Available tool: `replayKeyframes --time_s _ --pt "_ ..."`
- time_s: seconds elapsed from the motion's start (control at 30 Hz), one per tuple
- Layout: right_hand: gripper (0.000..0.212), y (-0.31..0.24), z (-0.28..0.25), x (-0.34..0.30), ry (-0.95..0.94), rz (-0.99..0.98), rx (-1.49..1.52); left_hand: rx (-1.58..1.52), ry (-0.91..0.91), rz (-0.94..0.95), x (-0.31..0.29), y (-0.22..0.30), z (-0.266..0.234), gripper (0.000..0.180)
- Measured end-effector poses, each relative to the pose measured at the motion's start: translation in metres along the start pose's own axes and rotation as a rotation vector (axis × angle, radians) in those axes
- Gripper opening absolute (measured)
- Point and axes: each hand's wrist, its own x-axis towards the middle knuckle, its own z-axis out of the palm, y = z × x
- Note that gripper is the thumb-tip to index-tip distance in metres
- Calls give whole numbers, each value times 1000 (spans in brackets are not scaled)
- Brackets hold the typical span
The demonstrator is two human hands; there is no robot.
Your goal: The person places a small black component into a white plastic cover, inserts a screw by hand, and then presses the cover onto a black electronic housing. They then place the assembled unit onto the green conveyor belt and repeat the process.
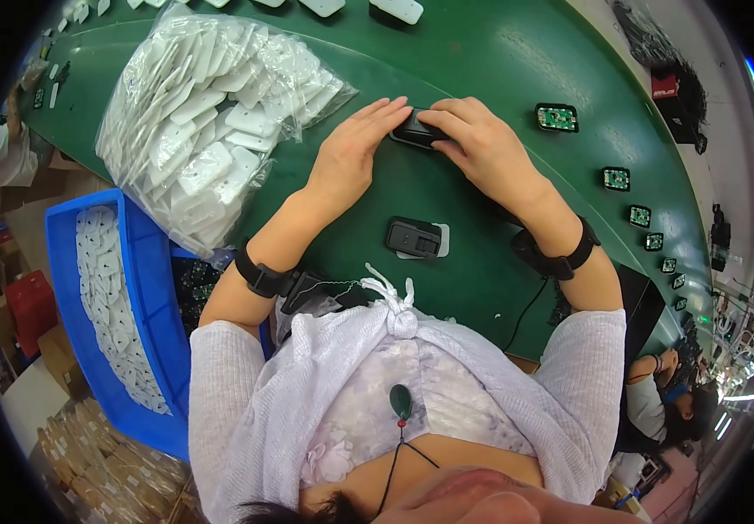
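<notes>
On a smooth green worktop [491,61], the left hand [355,144] and right hand [479,140] clasp a black, rounded-rectangular plastic case [413,132] between them, apparently mid-fitting; the next move seemingly calls for even pressure.

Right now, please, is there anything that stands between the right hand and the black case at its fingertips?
Nothing visible: the right hand has its bare fingers directly on the black case.
</notes>
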Motion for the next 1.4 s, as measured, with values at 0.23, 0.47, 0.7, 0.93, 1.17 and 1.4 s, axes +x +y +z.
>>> replayKeyframes --time_s 0.23,0.47,0.7,0.93,1.17,1.4 --pt "40 -3 7 1 2 -16 -17 49 -16 -11 -1 -2 -2 53" --pt "37 -10 14 -1 9 -11 -178 254 -42 83 -3 -4 -1 51" --pt "38 -8 17 -4 42 1 -190 493 -131 172 -2 3 -7 51" --pt "38 -12 18 -9 86 45 -210 558 -135 193 -4 8 0 54" --pt "38 22 0 7 -7 224 320 554 -39 202 12 1 14 49" --pt "40 12 -12 0 121 476 1019 -536 -130 -577 23 22 -4 37"
